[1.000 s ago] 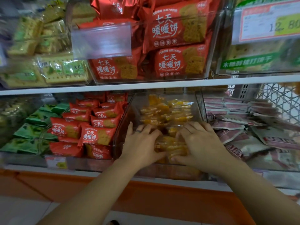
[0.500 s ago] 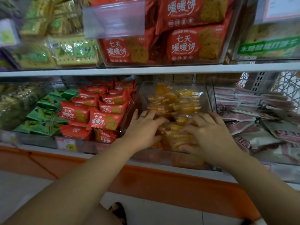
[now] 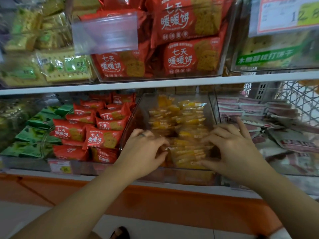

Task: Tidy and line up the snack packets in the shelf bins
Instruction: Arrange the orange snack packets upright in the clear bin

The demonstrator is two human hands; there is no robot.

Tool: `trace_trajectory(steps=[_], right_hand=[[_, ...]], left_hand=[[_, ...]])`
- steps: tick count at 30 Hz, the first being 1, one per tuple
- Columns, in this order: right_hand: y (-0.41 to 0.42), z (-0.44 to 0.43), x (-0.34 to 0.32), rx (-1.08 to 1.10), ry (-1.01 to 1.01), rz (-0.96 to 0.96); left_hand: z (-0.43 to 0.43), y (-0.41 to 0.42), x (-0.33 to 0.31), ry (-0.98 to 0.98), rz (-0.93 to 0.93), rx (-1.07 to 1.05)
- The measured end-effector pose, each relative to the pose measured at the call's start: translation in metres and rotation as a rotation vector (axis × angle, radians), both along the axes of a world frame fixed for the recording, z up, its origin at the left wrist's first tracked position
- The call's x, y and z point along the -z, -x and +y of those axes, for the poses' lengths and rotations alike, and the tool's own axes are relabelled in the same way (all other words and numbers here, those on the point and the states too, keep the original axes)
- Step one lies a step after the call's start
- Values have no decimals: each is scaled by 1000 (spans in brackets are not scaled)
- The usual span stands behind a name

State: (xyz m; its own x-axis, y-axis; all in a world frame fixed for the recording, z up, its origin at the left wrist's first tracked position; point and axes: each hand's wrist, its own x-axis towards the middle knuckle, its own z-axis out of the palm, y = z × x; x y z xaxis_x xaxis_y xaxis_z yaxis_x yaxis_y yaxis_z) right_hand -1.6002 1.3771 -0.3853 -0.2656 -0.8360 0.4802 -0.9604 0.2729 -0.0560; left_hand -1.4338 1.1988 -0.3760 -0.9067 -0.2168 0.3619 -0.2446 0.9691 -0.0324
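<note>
Small yellow snack packets fill a clear plastic bin in the middle of the lower shelf. Both my hands are inside the bin's front part. My left hand, with a ring on one finger, has its fingers curled round the left side of a bunch of yellow packets. From the right, my right hand grips the same bunch with curled fingers and the thumb below. The packets under my palms are hidden.
Red biscuit packets fill the bin to the left, green packets lie further left, and pink-and-white packets are on the right. The upper shelf holds bins of larger red and yellow-green packs. An orange base panel runs below.
Both hands stayed in the yellow-packet bin, and their fingers have curled tighter round the front bunch. The camera drifted, then came closer to the shelf.
</note>
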Motion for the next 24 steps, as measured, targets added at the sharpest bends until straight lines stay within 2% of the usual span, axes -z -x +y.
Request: trace_trajectory(steps=[5, 8, 11, 14, 17, 20, 24], right_hand=[[-8, 10, 4, -12, 7, 72], [-11, 10, 6, -9, 27, 79], [-10, 10, 6, -28, 9, 40], [-6, 13, 3, -15, 11, -58], [-3, 17, -6, 62, 89, -290], [0, 18, -12, 101, 23, -489], [0, 20, -14, 86, -65, -515]], left_hand=[[11, 24, -12, -10, -239, -55], [13, 42, -22, -151, -385, -77], [14, 57, -31, -293, -427, -83], [18, 61, -30, -400, -343, -89], [24, 61, -23, -471, -238, -77], [27, 65, -17, -363, -285, -38], [29, 60, -28, -401, -408, -54]])
